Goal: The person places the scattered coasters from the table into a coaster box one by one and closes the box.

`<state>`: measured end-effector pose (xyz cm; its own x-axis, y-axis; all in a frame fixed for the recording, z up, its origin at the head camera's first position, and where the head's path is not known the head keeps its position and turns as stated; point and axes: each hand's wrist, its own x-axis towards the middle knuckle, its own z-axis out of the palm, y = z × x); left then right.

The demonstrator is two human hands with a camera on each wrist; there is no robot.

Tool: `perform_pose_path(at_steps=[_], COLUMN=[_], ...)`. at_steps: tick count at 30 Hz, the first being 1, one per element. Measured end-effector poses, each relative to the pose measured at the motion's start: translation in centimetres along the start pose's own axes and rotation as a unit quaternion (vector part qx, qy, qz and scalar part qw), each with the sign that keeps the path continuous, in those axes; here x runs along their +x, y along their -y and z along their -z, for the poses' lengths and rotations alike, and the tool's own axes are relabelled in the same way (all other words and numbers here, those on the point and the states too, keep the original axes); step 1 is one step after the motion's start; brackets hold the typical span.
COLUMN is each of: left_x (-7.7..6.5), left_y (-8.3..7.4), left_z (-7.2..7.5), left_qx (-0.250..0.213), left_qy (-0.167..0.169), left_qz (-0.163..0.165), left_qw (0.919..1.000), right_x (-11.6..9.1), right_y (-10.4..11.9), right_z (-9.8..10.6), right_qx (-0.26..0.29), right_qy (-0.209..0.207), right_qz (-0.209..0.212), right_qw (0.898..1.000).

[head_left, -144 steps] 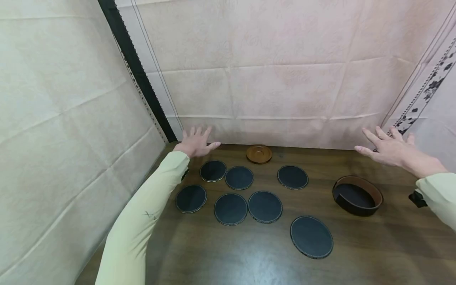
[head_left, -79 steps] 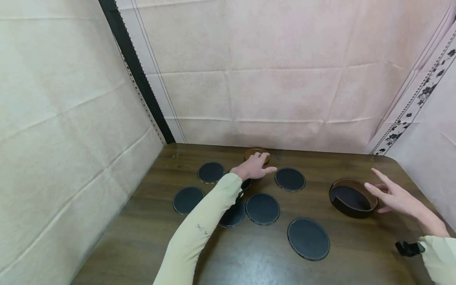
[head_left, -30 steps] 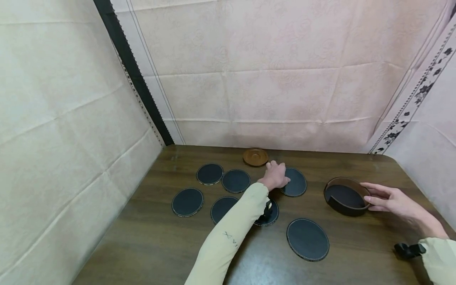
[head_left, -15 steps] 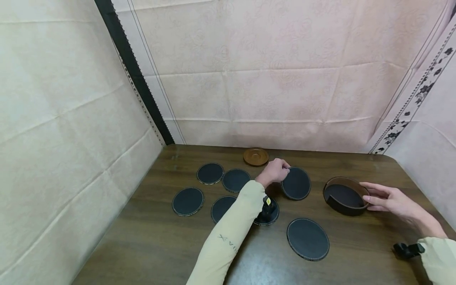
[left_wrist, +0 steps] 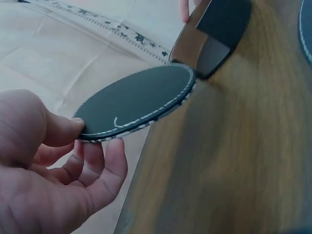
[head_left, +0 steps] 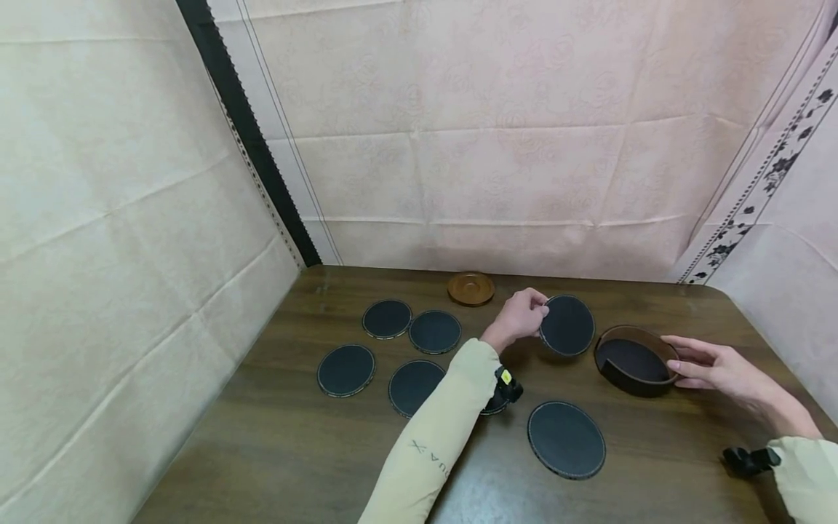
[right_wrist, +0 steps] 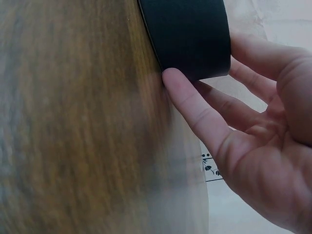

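In the head view my left hand (head_left: 522,316) pinches a round dark leather coaster (head_left: 567,325) by its left edge, thumb on top and fingers beneath. The coaster is raised and tilted above the table, its pale stitched rim and one loose thread showing in the left wrist view. Just to its right stands a round black coaster holder (head_left: 615,372) with a brown inner wall and a cut-out in its side. My right hand (head_left: 716,371) touches the holder's right side from outside, fingers fairly straight, thumb (right_wrist: 183,87) low on the wall.
Several more dark coasters (head_left: 345,370) lie on the brown wooden table (head_left: 262,451), one nearer the front (head_left: 566,440). My left forearm partly covers some. A small brown wooden dish (head_left: 470,288) sits at the back edge. Pale cloth (head_left: 524,182) hangs behind and at the sides.
My left hand came over from the left, took hold of the far right coaster, and has lifted it rightward toward the holder. My right hand came down to the holder's side and has stayed there.
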<state>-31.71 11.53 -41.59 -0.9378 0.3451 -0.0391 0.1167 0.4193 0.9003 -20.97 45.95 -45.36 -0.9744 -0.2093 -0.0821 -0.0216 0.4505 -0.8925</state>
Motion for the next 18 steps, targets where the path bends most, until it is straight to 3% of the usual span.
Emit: perform_pose_path(at_steps=[5, 12, 18], left_x=[-0.1, 0.0, -0.1], left_y=[-0.7, -1.2, -1.8], left_z=[-1.7, -4.4, -6.3], left_qx=[-0.023, -0.104, -0.141], left_qy=[-0.027, -0.058, -0.068], left_qz=[0.004, 0.002, 0.024], left_qw=[0.9994, 0.9928, 0.9873], right_x=[0.0, -0.1, 0.0], right_y=[-0.1, -0.2, -0.2], right_z=[0.0, 0.0, 0.1], right_qx=[0.005, 0.018, 0.01], right_qy=[0.001, 0.008, 0.009], right_qz=[-0.002, 0.005, 0.006], right_qw=[1.0, 1.0, 1.0])
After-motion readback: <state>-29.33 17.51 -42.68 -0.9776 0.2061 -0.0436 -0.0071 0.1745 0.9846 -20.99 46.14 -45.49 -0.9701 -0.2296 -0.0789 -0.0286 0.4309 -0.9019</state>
